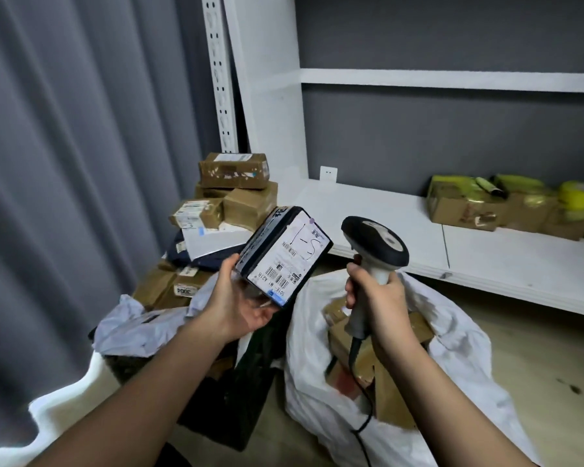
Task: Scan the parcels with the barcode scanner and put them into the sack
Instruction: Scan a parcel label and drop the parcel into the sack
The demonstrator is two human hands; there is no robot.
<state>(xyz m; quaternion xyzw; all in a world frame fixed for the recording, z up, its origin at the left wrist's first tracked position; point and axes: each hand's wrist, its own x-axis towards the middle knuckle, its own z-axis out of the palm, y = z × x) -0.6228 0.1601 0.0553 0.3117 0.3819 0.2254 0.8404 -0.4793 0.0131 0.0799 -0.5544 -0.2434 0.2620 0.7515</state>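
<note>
Gripping black parcel (282, 256) w/ left hand (240, 298), right hand (378, 291) clutching scanner (373, 261) over sack (452, 335)

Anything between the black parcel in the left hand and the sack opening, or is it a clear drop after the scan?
Partly blocked. The right hand holds the scanner over the sack mouth, beside the black parcel in the left hand. Brown boxes already fill the opening.
</note>
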